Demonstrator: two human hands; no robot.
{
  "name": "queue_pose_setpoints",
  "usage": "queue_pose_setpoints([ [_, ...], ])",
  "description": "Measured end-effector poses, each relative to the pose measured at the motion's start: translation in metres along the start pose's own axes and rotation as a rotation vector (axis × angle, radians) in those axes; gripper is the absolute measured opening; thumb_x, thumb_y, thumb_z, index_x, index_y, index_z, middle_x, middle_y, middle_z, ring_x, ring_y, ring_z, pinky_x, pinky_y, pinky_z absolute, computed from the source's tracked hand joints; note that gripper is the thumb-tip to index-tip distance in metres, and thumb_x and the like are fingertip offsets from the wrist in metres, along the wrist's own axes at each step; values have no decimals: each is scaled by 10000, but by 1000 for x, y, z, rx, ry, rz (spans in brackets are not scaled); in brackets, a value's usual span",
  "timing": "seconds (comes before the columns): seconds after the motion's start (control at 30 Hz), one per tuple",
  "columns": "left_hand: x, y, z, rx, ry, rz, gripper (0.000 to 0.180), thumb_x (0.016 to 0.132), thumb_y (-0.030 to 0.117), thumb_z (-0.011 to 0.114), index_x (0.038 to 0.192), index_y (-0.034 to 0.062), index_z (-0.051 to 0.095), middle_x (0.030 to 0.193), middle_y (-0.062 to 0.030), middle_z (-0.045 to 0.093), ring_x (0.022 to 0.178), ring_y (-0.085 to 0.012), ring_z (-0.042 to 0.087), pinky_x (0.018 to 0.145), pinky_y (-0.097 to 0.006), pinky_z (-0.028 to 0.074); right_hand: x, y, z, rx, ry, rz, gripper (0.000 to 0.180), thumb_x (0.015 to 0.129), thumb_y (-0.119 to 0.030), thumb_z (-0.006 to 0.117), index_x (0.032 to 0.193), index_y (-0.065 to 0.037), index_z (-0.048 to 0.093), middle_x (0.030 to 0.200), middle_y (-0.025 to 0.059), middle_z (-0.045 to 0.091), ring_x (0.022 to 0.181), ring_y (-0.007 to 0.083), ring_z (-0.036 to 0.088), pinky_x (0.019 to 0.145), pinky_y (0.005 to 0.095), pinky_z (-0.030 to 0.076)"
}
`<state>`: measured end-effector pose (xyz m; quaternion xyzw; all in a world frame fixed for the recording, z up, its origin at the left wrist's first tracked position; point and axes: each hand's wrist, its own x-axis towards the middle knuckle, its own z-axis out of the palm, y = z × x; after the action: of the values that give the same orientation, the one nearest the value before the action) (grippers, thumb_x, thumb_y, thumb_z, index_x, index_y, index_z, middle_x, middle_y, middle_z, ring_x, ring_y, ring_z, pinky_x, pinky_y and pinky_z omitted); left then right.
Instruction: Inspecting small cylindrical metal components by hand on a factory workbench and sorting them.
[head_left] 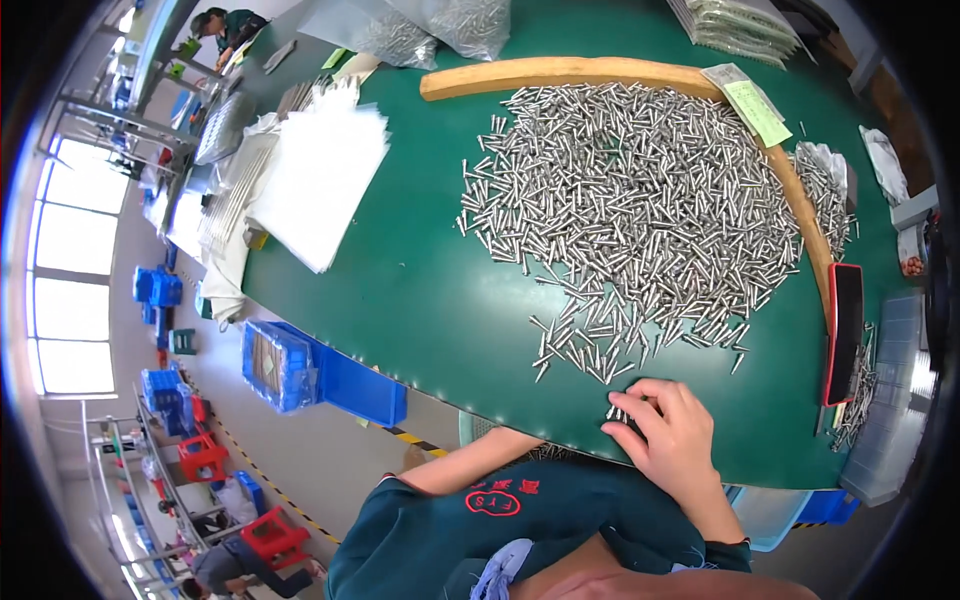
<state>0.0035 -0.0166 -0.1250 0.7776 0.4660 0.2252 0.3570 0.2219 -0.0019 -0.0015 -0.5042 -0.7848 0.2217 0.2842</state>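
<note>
A wide heap of small silver screw-like metal parts (640, 200) covers the middle and right of the green table (420, 290). At the near edge my right hand (668, 432) rests on the table, with thumb and fingers curled round a few of the metal parts (617, 413). Loose parts (585, 350) are strewn between the heap and this hand. My left forearm (475, 462) reaches in below the table edge, and the edge hides that hand. More metal parts (550, 453) show beneath the edge there.
Curved wooden strips (570, 72) border the heap at the back and right. A red-framed black object (845, 335) stands at right, near a clear plastic box (890, 400). White sheets (325, 185) lie at left; bags of parts (465, 25) sit behind. Another person (235, 30) is far left.
</note>
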Motion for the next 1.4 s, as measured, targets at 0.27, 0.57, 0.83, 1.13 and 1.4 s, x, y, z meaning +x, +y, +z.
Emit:
queue_pose_setpoints([
  [0.27,0,5,-8,103,-46,-20,266,842,181,646,1082,69,637,1008,-95,652,933,-252,619,841,-404,475,-1,7,-2,16,-54,-2,333,684,-229,783,991,-144,686,955,-38,570,713,155,533,606,288,441],
  [0.57,0,8,-17,164,-40,-32,258,849,179,636,1082,71,634,1009,-96,651,932,-255,619,833,-401,476,-3,5,-2,16,-51,24,331,661,-219,799,972,-156,704,939,-31,581,677,157,524,581,295,428],
  [0.83,12,9,-22,218,-47,-37,251,855,178,627,1082,72,631,1011,-96,649,931,-258,618,825,-398,478,-1,6,-3,25,-55,42,327,672,-224,793,980,-162,702,940,-32,580,671,155,519,578,291,423],
  [1.13,11,14,-27,278,-40,-16,244,862,176,617,1083,73,627,1012,-96,647,931,-261,618,817,-395,480,-1,5,-4,29,-62,38,318,677,-224,789,975,-159,698,941,-26,581,679,161,527,583,298,431],
  [1.4,9,15,-21,310,64,30,237,869,175,608,1083,74,624,1014,-97,646,930,-264,617,809,-393,481,-1,3,0,19,-1,-10,301,676,-166,782,958,-130,683,934,-16,579,705,166,547,599,302,453],
])
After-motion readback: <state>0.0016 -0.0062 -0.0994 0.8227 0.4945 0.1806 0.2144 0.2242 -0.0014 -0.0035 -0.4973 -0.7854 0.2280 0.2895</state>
